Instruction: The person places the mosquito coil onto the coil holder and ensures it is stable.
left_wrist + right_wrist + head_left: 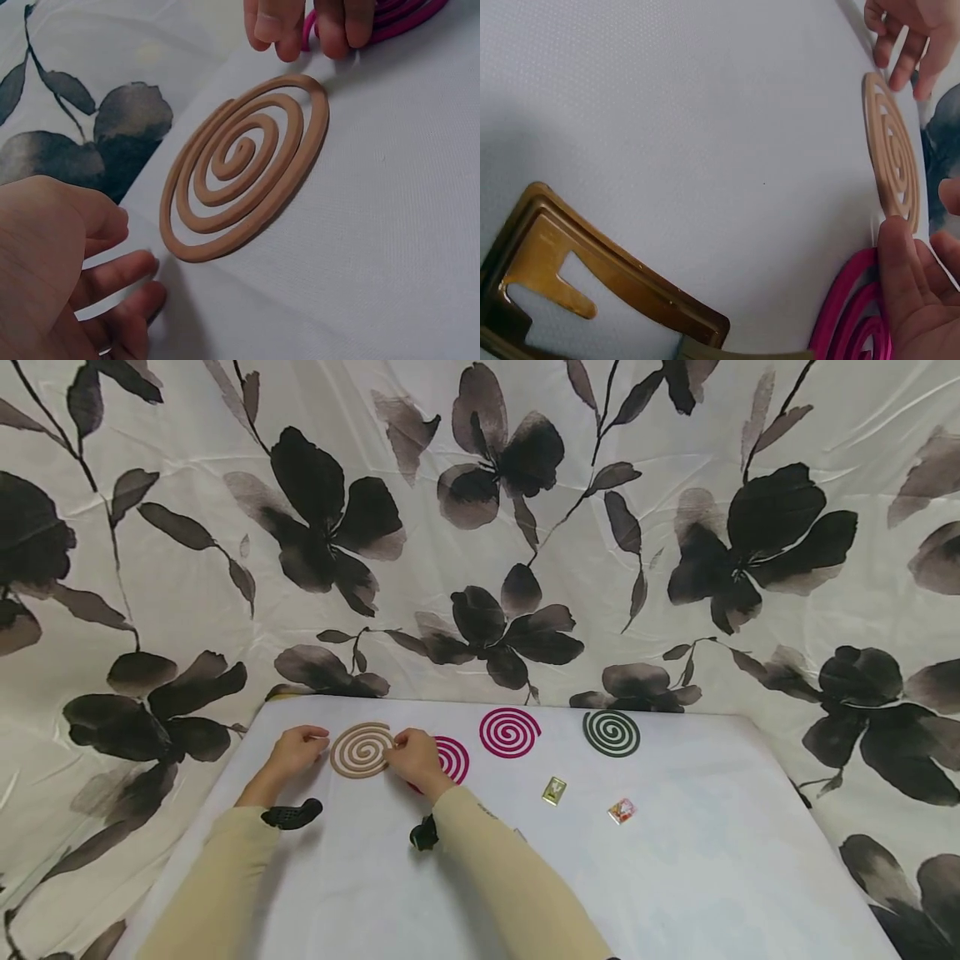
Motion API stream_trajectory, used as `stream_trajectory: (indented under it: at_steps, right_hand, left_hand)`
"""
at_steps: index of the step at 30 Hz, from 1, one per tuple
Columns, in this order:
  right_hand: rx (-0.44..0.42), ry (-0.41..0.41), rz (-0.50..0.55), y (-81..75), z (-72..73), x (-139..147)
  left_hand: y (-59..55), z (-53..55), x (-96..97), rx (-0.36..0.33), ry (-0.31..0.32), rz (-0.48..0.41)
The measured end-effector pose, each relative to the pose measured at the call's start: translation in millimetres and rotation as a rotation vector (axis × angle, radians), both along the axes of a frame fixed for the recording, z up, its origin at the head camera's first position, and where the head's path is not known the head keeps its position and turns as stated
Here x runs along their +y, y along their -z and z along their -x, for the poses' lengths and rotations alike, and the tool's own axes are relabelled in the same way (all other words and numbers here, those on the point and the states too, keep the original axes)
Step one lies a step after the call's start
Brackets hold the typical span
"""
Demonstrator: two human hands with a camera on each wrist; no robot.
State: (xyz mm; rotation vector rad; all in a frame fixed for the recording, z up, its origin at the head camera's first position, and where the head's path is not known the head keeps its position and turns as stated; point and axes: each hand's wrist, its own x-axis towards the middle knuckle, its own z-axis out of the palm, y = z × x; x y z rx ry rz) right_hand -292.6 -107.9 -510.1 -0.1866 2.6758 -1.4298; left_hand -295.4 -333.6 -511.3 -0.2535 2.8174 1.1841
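A tan spiral mosquito coil (361,750) lies flat on the white-covered table. To its left, my left hand (298,750) hovers with fingers loosely bent and nothing in them; the left wrist view shows the fingertips (154,292) close to the coil's rim. My right hand (416,760) is at the coil's right edge, partly over a magenta coil (454,760). In the left wrist view its fingers (274,26) point down between the two coils, apart from the tan one. The right wrist view shows them bent, holding nothing visible.
Another magenta coil (510,732) and a dark green coil (611,732) lie along the back edge. Two small packets, one gold (554,791) and one red-and-white (622,811), lie right of centre. A gold-brown cut-out piece (622,270) shows low in the right wrist view.
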Motion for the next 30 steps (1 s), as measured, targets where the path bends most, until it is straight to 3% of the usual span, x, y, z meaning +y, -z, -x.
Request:
stream_trajectory:
  at_steps: [9,25,30]
  right_hand:
    - [-0.046,0.033,0.017,5.3,0.1,-1]
    - [-0.220,0.121,0.277,10.4,4.3,-3]
    - [-0.227,0.147,0.310,12.1,5.3,-3]
  left_hand:
    - [7.2,-1.0,0.1,-0.003,0.011,0.023]
    - [4.3,-2.6,11.7,-0.050,0.014,-0.005]
    - [7.3,-2.2,15.4,-0.030,-0.046,-0.019]
